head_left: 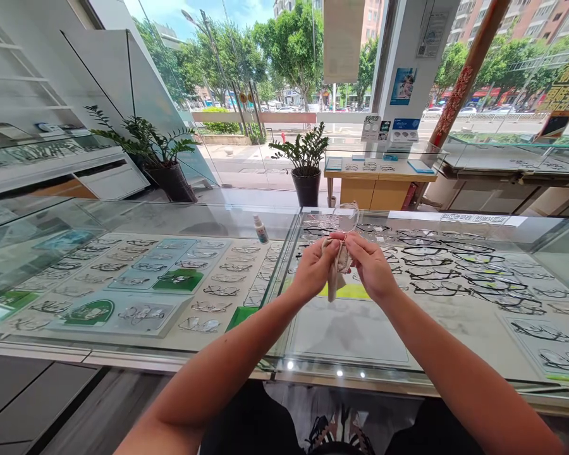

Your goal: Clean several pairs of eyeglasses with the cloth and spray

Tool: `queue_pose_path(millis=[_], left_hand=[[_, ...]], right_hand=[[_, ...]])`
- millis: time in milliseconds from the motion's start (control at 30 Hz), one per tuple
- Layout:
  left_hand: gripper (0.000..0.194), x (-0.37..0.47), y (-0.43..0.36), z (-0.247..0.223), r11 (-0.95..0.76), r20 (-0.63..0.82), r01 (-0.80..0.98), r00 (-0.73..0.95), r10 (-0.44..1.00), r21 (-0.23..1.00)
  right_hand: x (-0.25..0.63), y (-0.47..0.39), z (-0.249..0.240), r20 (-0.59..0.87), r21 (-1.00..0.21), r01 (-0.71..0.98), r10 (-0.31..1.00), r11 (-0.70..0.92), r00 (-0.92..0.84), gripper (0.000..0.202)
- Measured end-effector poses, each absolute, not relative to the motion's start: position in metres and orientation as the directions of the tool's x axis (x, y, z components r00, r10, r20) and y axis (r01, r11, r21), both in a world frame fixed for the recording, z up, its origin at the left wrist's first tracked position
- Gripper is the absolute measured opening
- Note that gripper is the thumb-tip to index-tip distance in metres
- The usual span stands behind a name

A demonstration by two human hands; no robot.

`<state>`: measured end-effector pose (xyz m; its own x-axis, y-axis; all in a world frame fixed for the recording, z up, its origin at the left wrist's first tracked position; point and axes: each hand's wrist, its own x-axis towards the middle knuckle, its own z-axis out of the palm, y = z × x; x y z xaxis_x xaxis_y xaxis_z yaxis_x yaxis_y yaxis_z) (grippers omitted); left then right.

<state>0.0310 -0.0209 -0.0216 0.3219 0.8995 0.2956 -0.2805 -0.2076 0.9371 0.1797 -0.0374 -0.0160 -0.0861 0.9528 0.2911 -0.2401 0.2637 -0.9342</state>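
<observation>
Both my hands are raised together over the glass counter. My left hand [314, 262] is closed on a beige cleaning cloth [332, 285], which hangs down below the fingers. My right hand [373, 266] pinches a pair of thin-framed eyeglasses [357, 218]. One curved part of the frame rises above the fingertips, while the rest is partly covered by the cloth and fingers. Left of my hands, a small white spray bottle [260, 229] stands upright on the counter top.
Under the glass counter top [346, 328] lie rows of eyeglasses [439, 287], with more in the left section. Beyond the counter are a potted plant [306, 164], a wooden display cabinet [382, 189] and large windows. A second potted plant [171, 177] stands further left.
</observation>
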Motion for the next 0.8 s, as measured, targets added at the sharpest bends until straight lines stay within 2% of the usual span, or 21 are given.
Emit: queue_pose_path(millis=[133, 267, 467, 700, 800], left_hand=[[0.05, 0.022, -0.015, -0.021, -0.194, 0.294, -0.255, 0.449, 0.844, 0.947], [0.046, 0.016, -0.015, -0.017, -0.136, 0.252, -0.237, 0.575, 0.778, 0.962], [0.058, 0.022, -0.021, -0.016, -0.15, 0.248, -0.224, 0.52, 0.818, 0.963], [0.057, 0.032, -0.023, -0.018, -0.094, 0.204, -0.286, 0.387, 0.899, 0.954], [0.058, 0.029, -0.02, -0.019, -0.1, 0.208, -0.273, 0.405, 0.89, 0.957]], right_hand=[[0.187, -0.036, -0.01, 0.17, -0.91, -0.395, 0.982, 0.124, -0.082, 0.033], [0.193, -0.033, -0.007, 0.118, -0.89, -0.452, 0.989, 0.064, -0.093, 0.034], [0.185, -0.038, -0.007, 0.069, -0.877, -0.48, 0.993, 0.014, -0.097, 0.037], [0.174, -0.041, -0.013, 0.218, -0.892, -0.426, 0.97, 0.154, -0.106, 0.032], [0.178, -0.04, -0.013, 0.239, -0.899, -0.405, 0.962, 0.166, -0.135, 0.031]])
